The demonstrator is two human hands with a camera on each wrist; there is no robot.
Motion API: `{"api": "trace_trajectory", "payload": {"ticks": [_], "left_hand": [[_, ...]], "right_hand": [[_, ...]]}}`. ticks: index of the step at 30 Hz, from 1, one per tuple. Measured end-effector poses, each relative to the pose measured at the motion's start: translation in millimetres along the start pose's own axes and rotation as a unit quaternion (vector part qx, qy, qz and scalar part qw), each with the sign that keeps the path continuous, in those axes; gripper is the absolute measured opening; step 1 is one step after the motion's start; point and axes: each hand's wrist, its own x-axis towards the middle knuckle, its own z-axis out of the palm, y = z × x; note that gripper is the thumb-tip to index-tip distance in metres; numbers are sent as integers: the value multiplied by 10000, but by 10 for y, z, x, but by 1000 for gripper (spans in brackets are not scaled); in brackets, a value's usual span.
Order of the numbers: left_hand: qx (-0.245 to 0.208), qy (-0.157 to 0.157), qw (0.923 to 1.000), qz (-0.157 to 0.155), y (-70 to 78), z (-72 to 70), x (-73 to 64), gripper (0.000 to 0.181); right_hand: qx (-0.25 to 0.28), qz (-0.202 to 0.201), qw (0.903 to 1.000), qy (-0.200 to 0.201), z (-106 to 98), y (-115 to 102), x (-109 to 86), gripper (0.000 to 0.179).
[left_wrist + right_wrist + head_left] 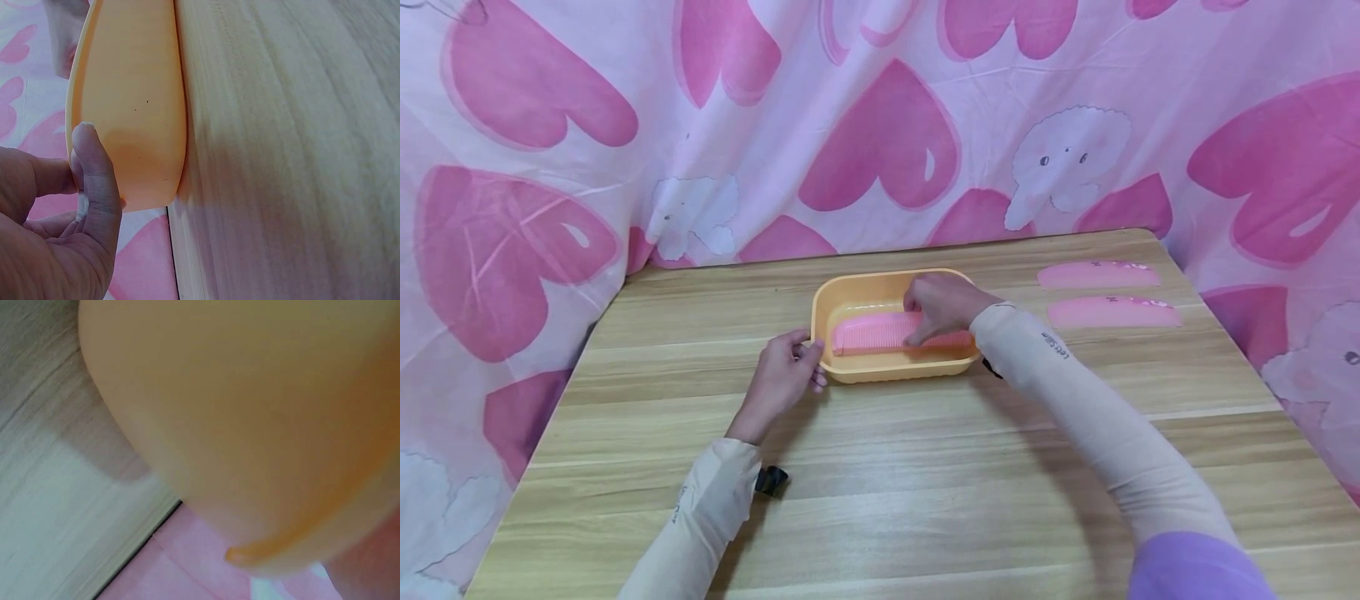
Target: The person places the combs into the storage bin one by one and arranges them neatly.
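A pale orange plastic tub (891, 372) with a rounded rim stands towards the back of the wooden table. Inside it lies a pink comb (876, 333), its teeth facing the near wall. My right hand (947, 302) reaches over the tub's right end and pinches the comb between thumb and fingers. At the left end, my left hand (778, 375) grips the rim; in the left wrist view its thumb and fingers close on the edge of the tub (134, 75). The right wrist view is filled by the tub's outer wall (219, 412), and the comb is hidden there.
Two more pink combs (1097, 273) lie one behind the other at the back right of the table (887, 483). A pink curtain (737, 158) with hearts hangs behind the table and along both sides.
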Motion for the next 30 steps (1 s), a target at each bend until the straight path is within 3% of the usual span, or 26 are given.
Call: {"api": "trace_trajectory", "payload": {"ticks": [8, 18, 25, 30], "left_hand": [[-10, -23, 10000, -13, 2, 0, -2, 41], [-78, 5, 9999, -137, -9, 1, 5, 40], [-102, 10, 9999, -106, -4, 3, -6, 39], [-51, 34, 9999, -80, 2, 6, -5, 38]], "right_hand": [[662, 306, 9973, -38, -127, 56, -184, 68], [836, 382, 9951, 368, -367, 248, -521, 58], [820, 630, 9921, 713, -381, 551, -811, 45], [818, 893, 9889, 856, -359, 818, -1046, 46]]}}
